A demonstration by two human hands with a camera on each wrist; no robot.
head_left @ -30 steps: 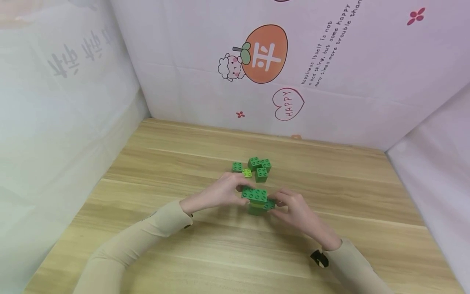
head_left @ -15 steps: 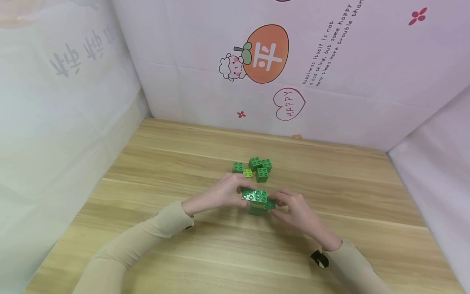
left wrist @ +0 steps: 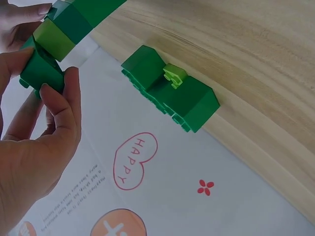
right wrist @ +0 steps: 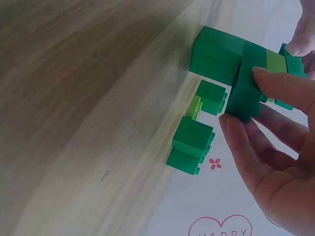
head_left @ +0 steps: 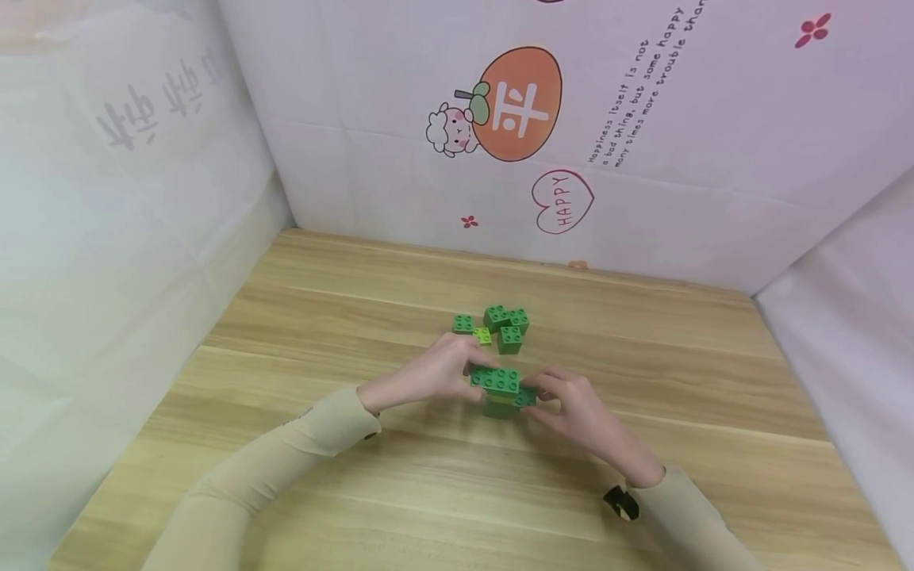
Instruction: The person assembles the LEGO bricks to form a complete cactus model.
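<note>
A small stack of building bricks stands on the table between my hands. At its bottom is a green brick point(right wrist: 216, 54), then a dark green brick point(right wrist: 246, 88) jutting right, then a lime brick point(right wrist: 276, 61). On top lies a long green brick point(head_left: 500, 382), overhanging left; the left wrist view shows a dark gap between it and the lime brick. My left hand point(head_left: 448, 371) grips this top brick's left end between thumb and fingers. My right hand point(head_left: 574, 400) pinches the jutting end of the dark green brick. How firmly the top brick is seated, I cannot tell.
Behind the stack, several loose bricks sit close together: green bricks point(head_left: 510, 340) and a small lime brick point(head_left: 481, 336). The wooden table point(head_left: 343, 309) meets a printed cloth wall point(head_left: 385, 190) at the back. White cloth also hangs at both sides.
Both hands keep their holds on the stack. My left wrist has shifted slightly up and to the right; the top brick's shine came and went. The loose bricks stay put.
</note>
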